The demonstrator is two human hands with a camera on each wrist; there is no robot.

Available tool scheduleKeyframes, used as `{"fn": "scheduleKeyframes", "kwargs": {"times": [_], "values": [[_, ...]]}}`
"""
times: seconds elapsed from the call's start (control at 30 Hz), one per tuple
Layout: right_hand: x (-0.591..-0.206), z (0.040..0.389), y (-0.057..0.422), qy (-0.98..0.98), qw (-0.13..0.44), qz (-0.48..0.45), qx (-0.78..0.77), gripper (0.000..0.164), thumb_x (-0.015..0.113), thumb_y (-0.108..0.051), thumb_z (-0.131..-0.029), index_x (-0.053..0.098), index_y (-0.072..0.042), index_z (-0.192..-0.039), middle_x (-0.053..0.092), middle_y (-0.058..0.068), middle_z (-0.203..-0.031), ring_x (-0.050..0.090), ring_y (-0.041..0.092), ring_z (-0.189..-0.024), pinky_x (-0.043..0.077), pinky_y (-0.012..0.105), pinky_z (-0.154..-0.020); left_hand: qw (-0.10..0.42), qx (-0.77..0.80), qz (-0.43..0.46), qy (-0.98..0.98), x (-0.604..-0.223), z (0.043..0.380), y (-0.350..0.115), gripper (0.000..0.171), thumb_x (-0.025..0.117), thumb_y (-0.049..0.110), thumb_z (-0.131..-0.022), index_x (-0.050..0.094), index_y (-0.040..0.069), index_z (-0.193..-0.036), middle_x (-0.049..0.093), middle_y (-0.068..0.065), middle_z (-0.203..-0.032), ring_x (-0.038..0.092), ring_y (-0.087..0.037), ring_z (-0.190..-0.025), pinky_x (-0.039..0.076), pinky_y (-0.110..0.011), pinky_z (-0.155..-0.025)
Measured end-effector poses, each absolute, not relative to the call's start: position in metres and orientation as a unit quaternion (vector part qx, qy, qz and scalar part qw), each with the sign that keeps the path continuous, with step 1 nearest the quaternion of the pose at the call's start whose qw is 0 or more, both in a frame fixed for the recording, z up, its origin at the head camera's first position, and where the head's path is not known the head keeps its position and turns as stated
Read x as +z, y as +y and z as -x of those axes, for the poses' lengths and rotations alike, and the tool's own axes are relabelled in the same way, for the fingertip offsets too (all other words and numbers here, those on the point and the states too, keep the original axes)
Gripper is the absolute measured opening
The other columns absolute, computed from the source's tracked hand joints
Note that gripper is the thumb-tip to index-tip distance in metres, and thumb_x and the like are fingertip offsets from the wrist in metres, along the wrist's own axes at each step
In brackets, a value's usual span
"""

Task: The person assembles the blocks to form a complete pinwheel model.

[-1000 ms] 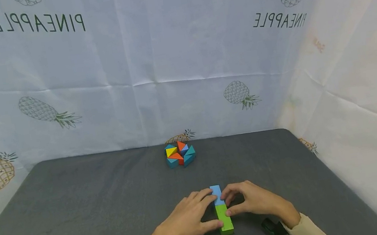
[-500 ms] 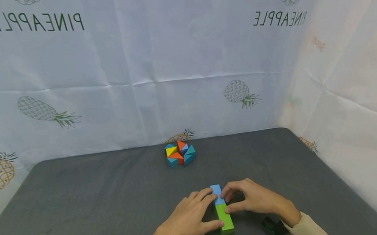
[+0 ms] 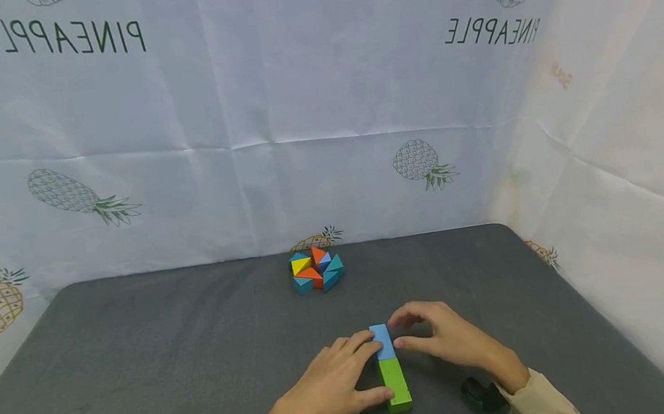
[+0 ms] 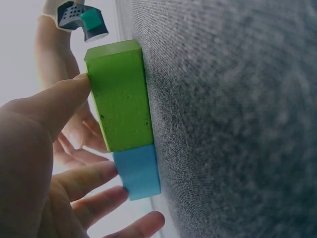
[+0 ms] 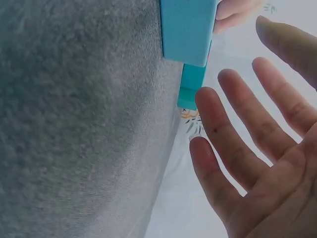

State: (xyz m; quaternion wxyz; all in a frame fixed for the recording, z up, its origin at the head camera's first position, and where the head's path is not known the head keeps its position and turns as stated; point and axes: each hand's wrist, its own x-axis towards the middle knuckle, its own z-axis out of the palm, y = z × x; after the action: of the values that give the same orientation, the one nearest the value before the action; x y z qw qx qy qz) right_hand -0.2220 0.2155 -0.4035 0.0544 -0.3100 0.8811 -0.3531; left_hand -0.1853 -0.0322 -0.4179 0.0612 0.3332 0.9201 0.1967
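A green block and a light blue block lie end to end in one line on the dark table. My left hand is at their left side, thumb on the green block's near part and fingertips at the blue block. In the left wrist view that thumb meets the upper edge of the green block, and the fingers stretch out along the blue one. Right of the blue block is my right hand, its fingers spread and holding nothing. The right wrist view shows its fingers apart from the blue block.
Farther back on the table sits a ring of triangular blocks in teal, orange, yellow and blue. A pale pineapple-print cloth hangs behind it and along the sides. Dark wrist devices show below the sleeves.
My right hand has come away from the blocks, its thumb shifting from the green block up beside the blue one. The left hand and both blocks have stayed put.
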Motion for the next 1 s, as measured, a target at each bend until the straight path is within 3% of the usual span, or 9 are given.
{"fn": "scheduleKeyframes", "kwargs": {"times": [0.4,1.0], "values": [[-0.4,0.244,0.209,0.881,0.021,0.327,-0.341,0.038,0.067,-0.031,-0.095,0.064,-0.005,-0.123,0.068,0.012,-0.119,0.066,0.031,-0.106,0.053,0.051,-0.09,0.064,0.193,-0.33,0.922,-0.418,0.185,-0.031,0.073,0.058,0.065,-0.09,0.047,0.021,-0.147,0.042,-0.002,-0.155,0.05,-0.025,-0.133,0.046,-0.051,-0.103],[-0.399,0.277,0.185,0.887,0.031,0.318,-0.333,0.041,0.068,-0.028,-0.095,0.062,-0.004,-0.127,0.066,0.014,-0.123,0.064,0.031,-0.11,0.051,0.054,-0.096,0.063,0.196,-0.33,0.921,-0.419,0.185,-0.031,0.072,0.058,0.066,-0.09,0.048,0.022,-0.146,0.043,-0.001,-0.154,0.05,-0.024,-0.132,0.046,-0.051,-0.102]]}}
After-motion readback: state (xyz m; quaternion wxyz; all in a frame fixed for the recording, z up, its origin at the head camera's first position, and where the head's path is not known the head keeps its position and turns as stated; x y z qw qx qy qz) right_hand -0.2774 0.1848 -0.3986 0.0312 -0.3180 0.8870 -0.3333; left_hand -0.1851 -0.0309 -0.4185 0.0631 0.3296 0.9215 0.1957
